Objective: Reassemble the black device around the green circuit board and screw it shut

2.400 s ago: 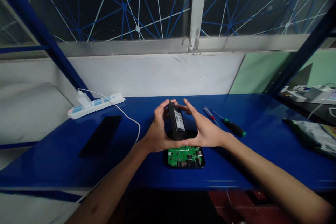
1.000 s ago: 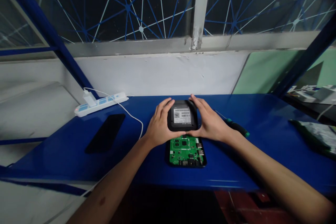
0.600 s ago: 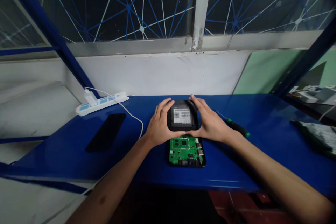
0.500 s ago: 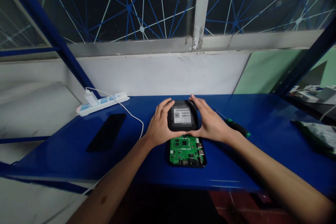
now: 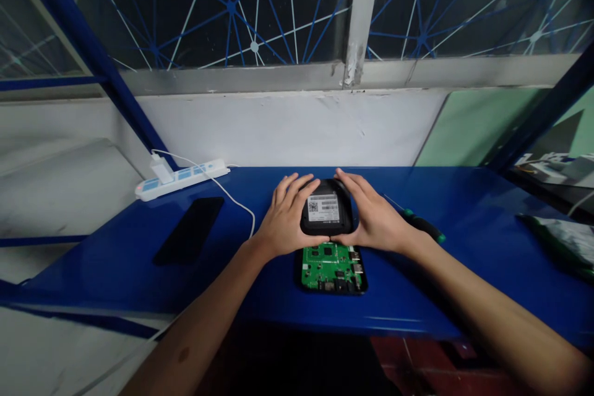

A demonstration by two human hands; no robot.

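Between my two hands is a black plastic cover (image 5: 325,223) with a white printed label (image 5: 323,208) facing up. My left hand (image 5: 288,216) grips its left side, fingers over the far left corner and thumb along the near edge. On the other side my right hand (image 5: 374,213) holds the cover, its thumb tip close to the left thumb. Just nearer to me lies a green circuit board (image 5: 331,267) in a black shell, its ports along the right and near sides. The cover and hands hide the board's far end.
A green-and-black screwdriver (image 5: 424,226) lies right of my right hand. On the left are a black phone-like slab (image 5: 189,231), a white power strip (image 5: 183,180) and a white cable (image 5: 236,202). A silvery bag (image 5: 559,238) sits at the far right of the blue table (image 5: 260,309).
My left fingers have slid further over the cover's far left corner. The cover and right hand stay nearly in place; the whole view has shifted slightly.
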